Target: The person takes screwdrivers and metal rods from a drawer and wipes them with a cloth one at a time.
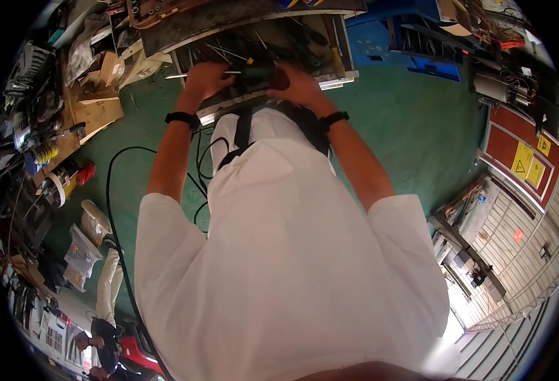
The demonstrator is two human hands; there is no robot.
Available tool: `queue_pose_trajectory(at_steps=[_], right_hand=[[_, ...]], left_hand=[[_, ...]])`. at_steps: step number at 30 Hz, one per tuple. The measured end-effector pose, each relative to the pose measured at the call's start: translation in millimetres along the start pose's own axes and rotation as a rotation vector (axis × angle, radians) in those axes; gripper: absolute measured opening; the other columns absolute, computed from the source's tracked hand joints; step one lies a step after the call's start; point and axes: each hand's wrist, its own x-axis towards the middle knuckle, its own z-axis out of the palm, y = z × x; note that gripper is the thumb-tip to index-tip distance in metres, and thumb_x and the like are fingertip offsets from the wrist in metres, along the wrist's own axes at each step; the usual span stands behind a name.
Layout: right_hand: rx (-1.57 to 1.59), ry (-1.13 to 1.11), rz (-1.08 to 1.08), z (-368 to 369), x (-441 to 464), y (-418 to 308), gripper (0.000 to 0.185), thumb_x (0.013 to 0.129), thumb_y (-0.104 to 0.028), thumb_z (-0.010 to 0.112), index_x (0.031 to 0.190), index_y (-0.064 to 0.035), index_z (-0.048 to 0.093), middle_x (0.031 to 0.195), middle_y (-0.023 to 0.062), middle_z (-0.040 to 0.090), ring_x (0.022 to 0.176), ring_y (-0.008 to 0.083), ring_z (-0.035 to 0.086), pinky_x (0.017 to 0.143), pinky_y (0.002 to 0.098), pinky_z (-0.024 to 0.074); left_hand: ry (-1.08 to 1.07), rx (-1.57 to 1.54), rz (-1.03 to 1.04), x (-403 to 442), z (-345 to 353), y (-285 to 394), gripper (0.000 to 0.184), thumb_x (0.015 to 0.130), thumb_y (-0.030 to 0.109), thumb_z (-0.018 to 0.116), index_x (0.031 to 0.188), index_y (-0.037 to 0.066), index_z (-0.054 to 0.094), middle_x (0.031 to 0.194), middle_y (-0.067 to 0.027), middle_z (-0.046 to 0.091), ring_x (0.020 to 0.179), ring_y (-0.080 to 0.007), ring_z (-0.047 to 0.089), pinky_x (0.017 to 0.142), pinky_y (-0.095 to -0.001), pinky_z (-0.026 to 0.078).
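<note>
An open drawer [279,38] full of loose hand tools juts out beneath a workbench top. My left hand [204,81] is over the drawer's left front part, its fingers curled round a thin metal rod [177,76] that sticks out to the left. At the front middle, my right hand [298,86] is closed on a dark object with a reddish round end [279,79]; its full shape is hard to make out. Between the hands lies a dark green item [254,75] in shadow. A screwdriver with a yellowish handle [338,62] rests at the drawer's right side.
A bench [95,117] with cardboard and parts stands at the left. Blue shelving [435,66] and a red cabinet [520,152] are on the right. A black cable [109,184] crosses the green floor. Another person [105,336] is at the lower left.
</note>
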Motion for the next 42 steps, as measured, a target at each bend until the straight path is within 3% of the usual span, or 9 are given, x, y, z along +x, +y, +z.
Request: queue_pose_trajectory(at_steps=[6, 9, 13, 19, 21, 28, 30, 40, 42], right_hand=[[0.069, 0.003, -0.163, 14, 1, 44, 0.079, 0.076, -0.057, 0.074, 0.135, -0.0104, 0.05, 0.116, 0.0205, 0.064, 0.11, 0.0362, 0.061, 0.092, 0.0414, 0.049], [0.187, -0.185, -0.043, 12, -5, 57, 0.06, 0.085, -0.043, 0.073, 0.13, -0.0087, 0.053, 0.102, 0.0142, 0.067, 0.09, 0.0261, 0.067, 0.078, 0.0363, 0.0531], [0.466, -0.524, 0.244, -23, -36, 20, 0.064, 0.089, -0.052, 0.065, 0.128, -0.0015, 0.055, 0.121, 0.0161, 0.063, 0.111, 0.0252, 0.058, 0.094, 0.0351, 0.0459], [0.528, -0.544, 0.385, 7, -42, 57, 0.049, 0.093, -0.051, 0.059, 0.11, -0.0044, 0.062, 0.081, 0.0073, 0.066, 0.061, 0.0152, 0.061, 0.051, 0.0306, 0.047], [0.648, -0.381, 0.466, 11, -48, 55, 0.044, 0.094, -0.049, 0.059, 0.097, -0.0057, 0.064, 0.061, 0.0017, 0.058, 0.039, 0.011, 0.046, 0.034, 0.0301, 0.0313], [0.756, -0.16, 0.551, 38, -40, 75, 0.044, 0.091, -0.048, 0.064, 0.091, -0.0045, 0.067, 0.057, 0.0016, 0.055, 0.035, 0.0123, 0.043, 0.034, 0.0309, 0.0308], [0.745, -0.153, 0.563, 40, -40, 82, 0.045, 0.087, -0.051, 0.068, 0.089, -0.0059, 0.071, 0.072, 0.0025, 0.066, 0.057, 0.0125, 0.058, 0.053, 0.0288, 0.0454], [0.804, 0.003, 0.63, 52, -39, 103, 0.049, 0.087, -0.048, 0.068, 0.093, 0.0008, 0.072, 0.075, 0.0065, 0.068, 0.062, 0.0139, 0.059, 0.056, 0.0316, 0.0457], [0.592, 0.073, 0.59, 48, -32, 103, 0.054, 0.086, -0.052, 0.066, 0.098, 0.0009, 0.072, 0.083, 0.0131, 0.071, 0.074, 0.023, 0.066, 0.067, 0.0367, 0.0502]], left_hand=[[0.043, -0.016, 0.149, 13, 14, 11, 0.036, 0.079, 0.045, 0.066, 0.085, 0.009, 0.068, 0.077, -0.0139, 0.067, 0.078, -0.0344, 0.065, 0.067, -0.0459, 0.052], [0.069, -0.087, 0.215, 24, 24, 19, 0.038, 0.077, 0.046, 0.067, 0.082, 0.009, 0.068, 0.077, -0.0141, 0.067, 0.078, -0.0341, 0.065, 0.067, -0.0458, 0.051], [0.024, -0.104, 0.337, 36, 31, 40, 0.038, 0.072, 0.046, 0.069, 0.077, 0.008, 0.069, 0.072, -0.0146, 0.064, 0.072, -0.0352, 0.064, 0.064, -0.0466, 0.051], [-0.053, 0.014, 0.424, 61, 56, 53, 0.031, 0.069, 0.038, 0.069, 0.083, 0.011, 0.071, 0.086, -0.0111, 0.066, 0.097, -0.0301, 0.062, 0.089, -0.0446, 0.046], [0.081, -0.053, 0.334, 66, 61, 59, 0.032, 0.07, 0.031, 0.074, 0.09, 0.007, 0.07, 0.105, -0.0117, 0.062, 0.106, -0.0296, 0.054, 0.095, -0.0447, 0.041], [0.283, -0.022, 0.218, 88, 79, 74, 0.052, 0.069, 0.024, 0.079, 0.116, 0.008, 0.061, 0.125, -0.0181, 0.051, 0.119, -0.0384, 0.049, 0.104, -0.0468, 0.038], [0.205, -0.099, 0.107, 86, 79, 74, 0.055, 0.073, 0.025, 0.078, 0.121, 0.009, 0.057, 0.134, -0.0193, 0.046, 0.125, -0.0425, 0.045, 0.106, -0.0486, 0.037], [0.22, -0.153, -0.084, 27, 89, 26, 0.045, 0.08, 0.017, 0.07, 0.121, 0.004, 0.058, 0.125, -0.0215, 0.055, 0.115, -0.0387, 0.053, 0.101, -0.0466, 0.042], [0.424, -0.1, -0.082, 7, 87, 1, 0.038, 0.08, 0.022, 0.065, 0.114, 0.007, 0.062, 0.109, -0.0177, 0.06, 0.102, -0.0349, 0.059, 0.087, -0.0486, 0.048]])
